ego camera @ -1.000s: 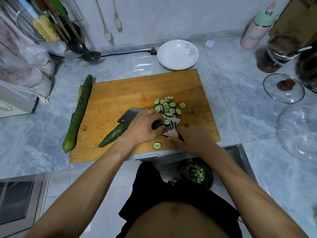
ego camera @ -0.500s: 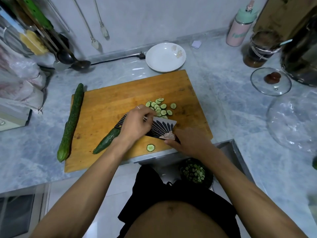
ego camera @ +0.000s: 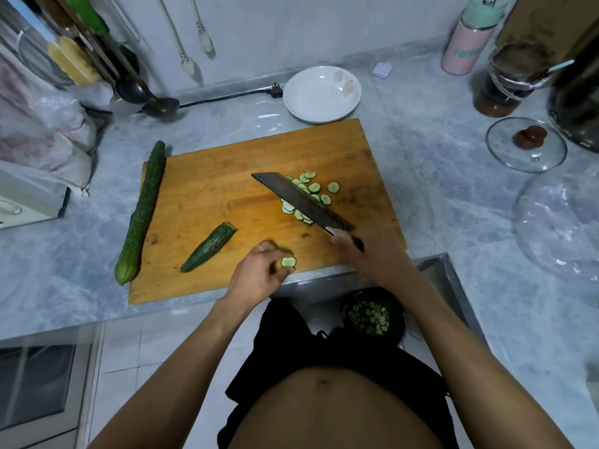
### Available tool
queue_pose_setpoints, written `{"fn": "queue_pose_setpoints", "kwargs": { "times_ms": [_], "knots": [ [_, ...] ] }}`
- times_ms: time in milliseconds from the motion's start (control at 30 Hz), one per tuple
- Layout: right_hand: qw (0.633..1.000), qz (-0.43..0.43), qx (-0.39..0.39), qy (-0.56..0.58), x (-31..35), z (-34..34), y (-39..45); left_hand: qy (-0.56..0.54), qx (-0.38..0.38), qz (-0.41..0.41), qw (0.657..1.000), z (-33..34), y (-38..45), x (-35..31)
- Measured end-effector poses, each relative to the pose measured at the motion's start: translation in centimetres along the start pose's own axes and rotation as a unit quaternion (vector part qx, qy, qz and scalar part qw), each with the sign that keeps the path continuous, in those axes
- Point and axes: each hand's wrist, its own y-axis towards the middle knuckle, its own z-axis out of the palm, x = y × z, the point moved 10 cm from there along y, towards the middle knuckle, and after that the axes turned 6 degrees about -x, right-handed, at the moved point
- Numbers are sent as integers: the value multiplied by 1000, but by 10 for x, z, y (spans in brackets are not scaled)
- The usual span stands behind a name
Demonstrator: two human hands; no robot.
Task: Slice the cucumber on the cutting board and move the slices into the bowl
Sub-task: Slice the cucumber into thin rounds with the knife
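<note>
I see my left hand (ego camera: 259, 273) near the near edge of the board (ego camera: 207, 189). Its thumb and fingers pinch one slice (ego camera: 288, 262), just above the board. There is a ring on one finger.

My right hand (ego camera: 366, 251) holds the knife (ego camera: 304, 202) by its handle, fingers curled round it. The dark blade points far and left, and it lies over a pile of slices (ego camera: 312, 189) on the right part of the board. Some slices peek out on both sides of the blade.

A cut piece of cucumber (ego camera: 209, 247) lies on the board, left of my left hand, apart from it. Its cut end points far and right. A whole cucumber (ego camera: 142, 212) lies along the left edge of the board, partly on the counter (ego camera: 437, 176).

The dark bowl (ego camera: 372, 314) sits low, below the near edge of the counter, by my right arm. It has many slices in it.

A white dish (ego camera: 321, 94) stands just past the far edge of the board. A glass lid (ego camera: 526, 145) lies far to the right
</note>
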Motion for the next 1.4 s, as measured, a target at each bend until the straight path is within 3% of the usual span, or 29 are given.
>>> {"fn": "queue_pose_setpoints", "kwargs": {
  "times_ms": [467, 667, 867, 967, 1200, 1400],
  "knots": [
    [992, 66, -30, 101, 4, -27, -28, -23, -154, -82, 984, -12, 73, 2],
    [986, 80, 19, 142, 13, -12, -23, -65, -205, -50, 975, -33, 45, -2],
    [989, 53, 72, 120, 38, 19, -14, 55, -291, -54, 953, -89, -19, 41],
    [990, 30, 106, 87, 56, 33, -9, 76, -274, -102, 953, -90, -21, 73],
    [991, -4, 126, 42, 84, 57, -5, 51, -264, -68, 961, -77, -14, 81],
    [987, -13, 159, 31, 96, 69, -12, 61, -268, -92, 957, -67, -17, 84]
  ]
}}
